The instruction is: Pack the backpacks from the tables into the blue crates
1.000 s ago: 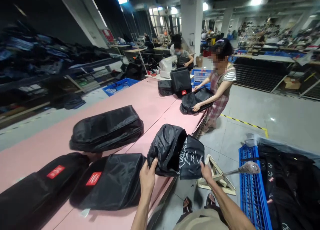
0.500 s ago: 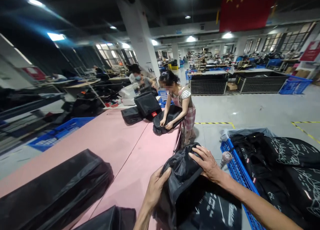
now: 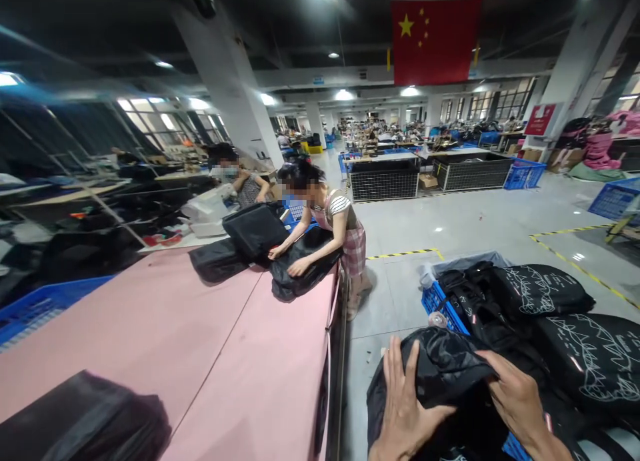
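I hold a black fabric bag over the blue crate at the lower right. Its crumpled side faces up, and a dark opening shows below. My left hand lies along the bag's left side, fingers stretched over the cloth and thumb pointing right across the opening. On the other side, my right hand grips the bag's edge between thumb and fingers. The bag's lower part is cut off by the frame.
A blue crate holds several black backpacks with white line prints. On the pink table lies a long black bag. At its far end a co-worker handles another black bag; a second person sits behind.
My view has swung to the right. Both hands have carried the black bag from beside the table's edge to above the crate. The co-worker's hands have moved apart on their bag.
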The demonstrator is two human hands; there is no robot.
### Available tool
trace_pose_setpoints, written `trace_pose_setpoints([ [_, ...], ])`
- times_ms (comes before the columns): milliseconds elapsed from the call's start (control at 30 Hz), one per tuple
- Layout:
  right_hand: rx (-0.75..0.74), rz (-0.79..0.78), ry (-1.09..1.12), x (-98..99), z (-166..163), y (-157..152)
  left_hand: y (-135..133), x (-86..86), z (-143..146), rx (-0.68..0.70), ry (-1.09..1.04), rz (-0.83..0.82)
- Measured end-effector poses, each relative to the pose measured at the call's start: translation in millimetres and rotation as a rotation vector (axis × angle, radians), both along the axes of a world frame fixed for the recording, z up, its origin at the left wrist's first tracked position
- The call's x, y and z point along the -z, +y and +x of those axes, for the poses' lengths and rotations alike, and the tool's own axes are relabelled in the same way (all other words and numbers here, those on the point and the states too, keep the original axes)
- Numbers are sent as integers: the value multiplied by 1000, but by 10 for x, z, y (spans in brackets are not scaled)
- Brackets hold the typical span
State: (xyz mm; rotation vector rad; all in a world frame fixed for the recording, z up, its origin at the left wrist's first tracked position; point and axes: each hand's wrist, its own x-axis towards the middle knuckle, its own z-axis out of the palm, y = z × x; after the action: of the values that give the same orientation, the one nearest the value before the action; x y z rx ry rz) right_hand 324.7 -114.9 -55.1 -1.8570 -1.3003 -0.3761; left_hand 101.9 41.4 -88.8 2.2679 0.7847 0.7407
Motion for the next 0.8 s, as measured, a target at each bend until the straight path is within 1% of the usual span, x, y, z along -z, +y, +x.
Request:
trace_pose_setpoints([
  [67, 81, -67, 91, 69, 104, -55, 39, 80, 176, 64, -23, 145],
  [133, 153, -145, 218, 133, 241, -34, 158, 74, 352, 173, -26, 192],
  [200, 193, -185, 339, 203, 411, 48, 323, 46, 541, 262, 5, 154],
  [233, 203, -191, 393, 243, 505, 108, 413, 49, 644, 279, 21, 122],
  [300, 186, -210, 496, 330, 697, 254, 591, 128, 864, 297, 34, 78],
  [333, 157, -235, 550, 374, 791, 338, 674, 209, 978, 299, 29, 69],
  [400, 89, -302, 665, 453, 965, 525, 821, 435, 1199, 269, 3, 56],
  [433, 63, -337, 720, 481, 1045, 625, 884, 562, 1300, 232, -13, 44],
  [500, 25, -404, 814, 504, 1198, 838, 998, 789, 1470, 113, -52, -4],
  [567, -41, -458, 887, 491, 1353, 1067, 1110, 927, 1590, 3, -44, -121],
  [633, -142, -519, 949, 484, 1515, 1319, 1240, 970, 1666, -52, 10, -285],
  [700, -195, -552, 998, 544, 1666, 1590, 1393, 961, 1720, -41, 29, -410],
  [733, -197, -563, 1028, 615, 1727, 1727, 1477, 953, 1747, -33, 15, -468],
  [800, -191, -577, 1109, 833, 1797, 1980, 1642, 940, 1813, -48, -6, -600],
])
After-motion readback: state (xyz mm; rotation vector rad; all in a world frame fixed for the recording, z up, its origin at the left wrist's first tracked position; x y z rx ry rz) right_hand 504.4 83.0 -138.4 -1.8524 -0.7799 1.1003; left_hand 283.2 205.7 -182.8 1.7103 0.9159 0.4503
